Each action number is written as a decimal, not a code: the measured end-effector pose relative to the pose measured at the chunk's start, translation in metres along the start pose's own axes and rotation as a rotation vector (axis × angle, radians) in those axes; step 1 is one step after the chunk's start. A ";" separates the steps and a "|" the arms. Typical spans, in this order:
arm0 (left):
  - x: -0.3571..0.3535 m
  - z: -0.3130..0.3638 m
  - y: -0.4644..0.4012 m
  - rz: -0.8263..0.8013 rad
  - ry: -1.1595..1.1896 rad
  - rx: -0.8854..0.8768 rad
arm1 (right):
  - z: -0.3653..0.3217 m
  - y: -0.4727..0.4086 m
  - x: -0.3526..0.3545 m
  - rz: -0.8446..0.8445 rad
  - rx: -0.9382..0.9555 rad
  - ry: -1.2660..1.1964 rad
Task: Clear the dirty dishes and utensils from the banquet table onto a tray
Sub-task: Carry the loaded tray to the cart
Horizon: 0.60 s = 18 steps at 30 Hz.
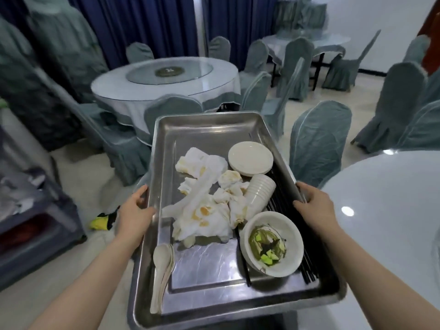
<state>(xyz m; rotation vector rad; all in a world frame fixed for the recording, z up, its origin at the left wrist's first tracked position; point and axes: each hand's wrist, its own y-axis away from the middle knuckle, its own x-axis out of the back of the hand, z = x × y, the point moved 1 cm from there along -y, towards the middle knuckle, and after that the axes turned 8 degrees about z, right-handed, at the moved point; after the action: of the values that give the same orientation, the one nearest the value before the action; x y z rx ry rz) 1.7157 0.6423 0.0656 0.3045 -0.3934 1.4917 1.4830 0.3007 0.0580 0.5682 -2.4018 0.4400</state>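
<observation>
Both hands hold a loaded steel tray clear of the banquet table.

The left hand [135, 208] grips the tray [204, 129] at its left rim, the right hand [314, 206] clasps the right rim. Inside lie soiled napkins [204, 198] at the middle, a plate stack [250, 159] and nested cups [259, 194] toward the right edge, a dirty bowl [271, 244] over black chopsticks [309, 270] near the right corner, and spoons [162, 265] along the left edge.
</observation>
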 end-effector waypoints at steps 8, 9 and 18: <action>0.201 -0.042 -0.055 0.258 0.037 0.024 | -0.176 0.043 -0.131 -0.214 0.149 -0.125; 0.228 -0.053 -0.062 0.281 0.036 0.041 | -0.196 0.054 -0.151 -0.223 0.177 -0.141; 0.428 -0.141 -0.103 0.489 0.035 0.153 | -0.357 0.147 -0.302 -0.385 0.317 -0.152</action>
<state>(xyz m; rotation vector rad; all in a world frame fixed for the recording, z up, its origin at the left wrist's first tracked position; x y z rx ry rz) 1.8433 1.0823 0.1290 0.3162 -0.3397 2.0097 1.8023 0.6689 0.1076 1.2172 -2.2986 0.6269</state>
